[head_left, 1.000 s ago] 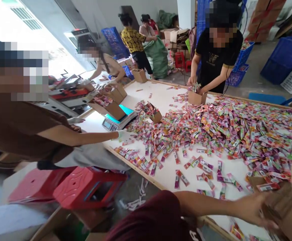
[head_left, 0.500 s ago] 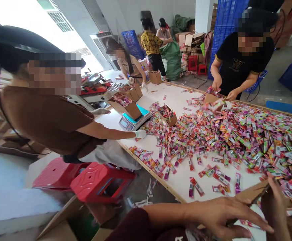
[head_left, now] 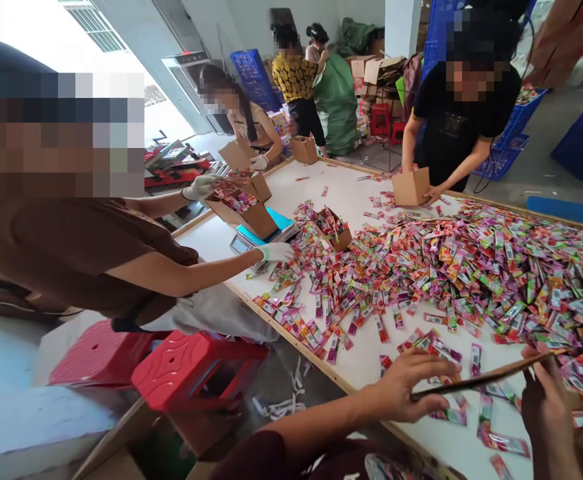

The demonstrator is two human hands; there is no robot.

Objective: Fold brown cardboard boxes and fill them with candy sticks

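Observation:
A flat piece of brown cardboard (head_left: 489, 378) is held up nearly edge-on over the near side of the table, so its faces hardly show. My left hand (head_left: 407, 385) pinches its left end, thumb below and fingers above. At the other end my right hand (head_left: 547, 403) grips the cardboard, partly in shadow. Beneath and beyond it lie many small colourful sachets (head_left: 471, 267), heaped on the white table (head_left: 366, 360). A few loose sachets rest just under the cardboard.
Across the table a co-worker handles a small carton (head_left: 411, 186). To the left, a gloved co-worker reaches beside a filled carton (head_left: 244, 210) on a scale (head_left: 281, 230). Another filled carton (head_left: 339, 233) stands among the sachets. Red stools (head_left: 186, 367) stand by the table's left edge.
The cardboard has turned edge-on and its left end has moved left with my left hand. Across the table, the co-worker's carton now stands upright. The gloved co-worker's far hand has reached the filled carton.

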